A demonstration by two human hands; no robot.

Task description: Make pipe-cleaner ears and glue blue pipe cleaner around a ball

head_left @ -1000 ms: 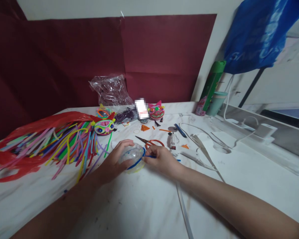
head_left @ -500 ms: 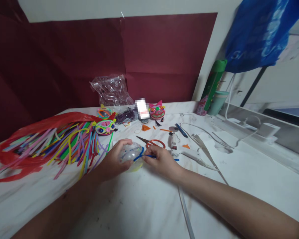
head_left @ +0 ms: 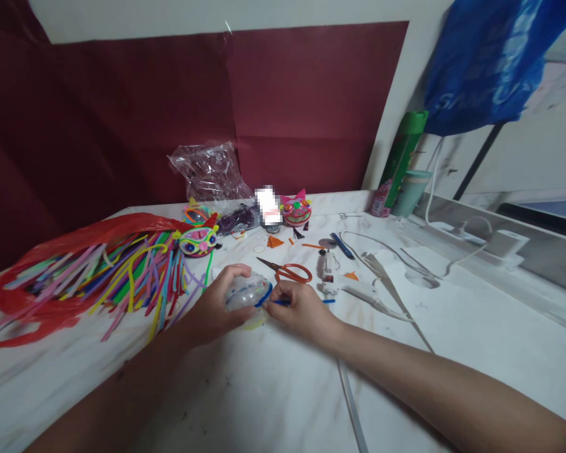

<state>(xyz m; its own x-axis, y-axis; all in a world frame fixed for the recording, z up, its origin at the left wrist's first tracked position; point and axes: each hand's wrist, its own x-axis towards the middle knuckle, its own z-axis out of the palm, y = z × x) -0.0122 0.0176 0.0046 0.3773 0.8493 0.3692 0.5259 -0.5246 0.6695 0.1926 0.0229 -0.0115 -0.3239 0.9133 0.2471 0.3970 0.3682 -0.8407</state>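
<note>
My left hand (head_left: 224,301) is closed around a clear, rounded plastic shell (head_left: 246,290), thumb in front and fingers over the far side. A blue pipe cleaner (head_left: 265,297) curves along the shell's right side. Pinched at that spot, my right hand (head_left: 298,308) grips the blue pipe cleaner, whose straight tail sticks out to the right behind the knuckles. Something yellow shows under the shell, mostly hidden. Just beyond my right hand lie orange-handled scissors (head_left: 290,272), apart from the fingers.
Colourful pipe cleaners (head_left: 122,270) spread over a red plastic bag (head_left: 75,236) at left. Decorated animal heads (head_left: 198,241) stand behind. A white glue gun (head_left: 358,289), a blue cutter (head_left: 343,246) and a cable lie right. A spray can (head_left: 404,151) and green cup (head_left: 412,192) stand at the back.
My right hand has moved slightly left, closer to the shell. The blue pipe cleaner, looped off the shell before, now lies nearer its edge. The left hand keeps its hold.
</note>
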